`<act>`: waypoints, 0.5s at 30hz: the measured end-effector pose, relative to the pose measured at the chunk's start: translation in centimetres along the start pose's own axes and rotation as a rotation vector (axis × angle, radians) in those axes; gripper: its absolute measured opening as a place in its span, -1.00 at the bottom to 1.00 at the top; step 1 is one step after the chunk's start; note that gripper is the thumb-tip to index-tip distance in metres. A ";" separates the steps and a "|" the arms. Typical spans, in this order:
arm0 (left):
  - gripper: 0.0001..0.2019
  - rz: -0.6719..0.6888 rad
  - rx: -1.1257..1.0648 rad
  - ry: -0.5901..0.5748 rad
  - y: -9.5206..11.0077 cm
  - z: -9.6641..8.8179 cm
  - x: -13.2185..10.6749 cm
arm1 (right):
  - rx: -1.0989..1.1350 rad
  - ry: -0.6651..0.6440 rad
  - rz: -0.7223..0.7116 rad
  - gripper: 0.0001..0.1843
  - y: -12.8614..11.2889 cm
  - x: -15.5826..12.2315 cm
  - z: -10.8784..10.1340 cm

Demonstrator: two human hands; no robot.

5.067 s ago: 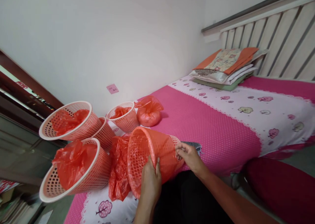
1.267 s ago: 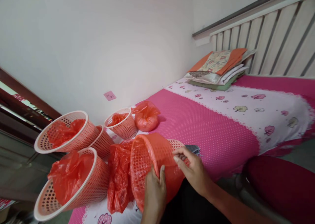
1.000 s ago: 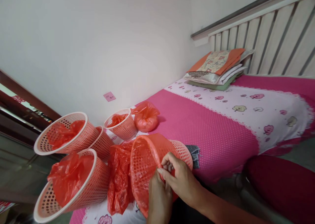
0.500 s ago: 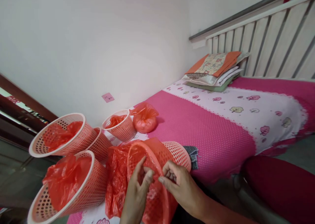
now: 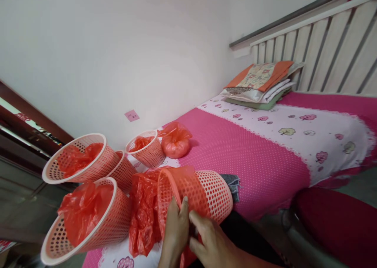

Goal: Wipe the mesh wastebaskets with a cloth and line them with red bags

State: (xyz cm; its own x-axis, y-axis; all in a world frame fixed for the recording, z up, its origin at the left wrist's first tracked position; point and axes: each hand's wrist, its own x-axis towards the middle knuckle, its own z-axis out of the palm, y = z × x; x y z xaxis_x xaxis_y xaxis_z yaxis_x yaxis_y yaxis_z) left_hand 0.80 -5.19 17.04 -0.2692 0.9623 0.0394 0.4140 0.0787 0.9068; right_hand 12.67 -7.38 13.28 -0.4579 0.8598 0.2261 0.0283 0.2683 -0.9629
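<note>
Mesh basket [image 5: 219, 195]: lying sideways at the bed [image 5: 241, 158] edge, wearing a red bag [image 5: 191, 185] over its rim [image 5: 172, 181].
Left hand [image 5: 176, 226]: pinching the bagged rim, nearly closed.
Right hand [image 5: 209, 233]: curling alongside, perhaps touching the bag, leaving any hold unclear.
Bag fold: seemingly being secured, calling for evening out.
Front-left basket [image 5: 118, 217]: holding a crumpled red bag [image 5: 85, 213].

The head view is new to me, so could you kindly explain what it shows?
Of course. There is no machine: these are a person's bare hands, seen by one camera worn on the head, looking forward and down. The left hand grasps the rim of a perforated basket tipped on its side, with a red liner over the rim and part of the outside. The right hand is close by; whether it grips anything is unclear. On the pink bedspread lie a crumpled red bag, a rounded red bundle and, farther off, stacked bedding. Other baskets are at the left.
</note>
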 end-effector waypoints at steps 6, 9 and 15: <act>-0.55 0.050 0.076 0.041 -0.6 -0.2 0.2 | 0.144 0.230 -0.047 -0.84 2.0 -0.1 -4.3; -0.54 0.039 0.065 0.032 -1.2 -0.4 0.6 | 0.212 0.402 0.045 -0.59 4.8 -0.3 -6.5; -0.55 0.064 0.060 0.064 -1.6 -0.4 1.1 | 0.440 0.232 0.243 -0.32 7.3 -0.3 -4.7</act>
State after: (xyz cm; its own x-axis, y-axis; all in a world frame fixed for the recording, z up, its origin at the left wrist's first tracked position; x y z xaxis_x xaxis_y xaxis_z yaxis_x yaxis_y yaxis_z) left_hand -0.53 -4.33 15.82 -0.2946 0.9474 0.1252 0.4834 0.0348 0.8747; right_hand 17.21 -3.65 6.89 -0.2754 0.9608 -0.0321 -0.2876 -0.1142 -0.9509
